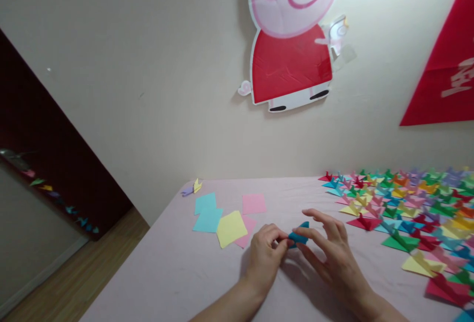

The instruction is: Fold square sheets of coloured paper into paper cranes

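A small folded piece of blue paper is held just above the table, between my two hands. My left hand pinches its left end between thumb and fingers. My right hand is at its right side, thumb and index finger touching the paper while the other fingers are raised and spread. The fingers partly cover the paper, so its full shape is hidden. Left of my hands lie flat square sheets: blue ones, a yellow one and pink ones.
Rows of folded paper cranes in many colours cover the table's right side. Two small folded pieces, yellow and purple, lie at the far left corner. The pink-covered table meets the wall at the back.
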Demonstrator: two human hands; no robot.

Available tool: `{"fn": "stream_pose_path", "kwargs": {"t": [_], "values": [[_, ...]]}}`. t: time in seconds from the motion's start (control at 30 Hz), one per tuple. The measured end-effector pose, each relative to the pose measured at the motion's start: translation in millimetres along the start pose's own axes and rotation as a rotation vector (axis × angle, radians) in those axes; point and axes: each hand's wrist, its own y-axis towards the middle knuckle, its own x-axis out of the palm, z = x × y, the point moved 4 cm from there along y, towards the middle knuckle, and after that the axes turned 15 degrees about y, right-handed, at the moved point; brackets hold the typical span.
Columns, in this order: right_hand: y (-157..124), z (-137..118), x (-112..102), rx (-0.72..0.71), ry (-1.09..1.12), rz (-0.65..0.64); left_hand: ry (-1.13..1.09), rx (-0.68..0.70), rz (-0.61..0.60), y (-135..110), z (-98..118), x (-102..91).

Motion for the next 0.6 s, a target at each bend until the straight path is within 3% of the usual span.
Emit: {"fn": "stream_pose_path", "kwargs": {"t": [0.33,0.6], "values": [[-0.6,5.1,1.8,0.120,0.073,-0.094,-0.056,0.067,0.040,-1.3,2.4,-1.1],[-4.1,21.0,11.4,0.513,0.569,-0.118,-0.207,-0.002,0.004,0.4,-4.9,5.7]]}}
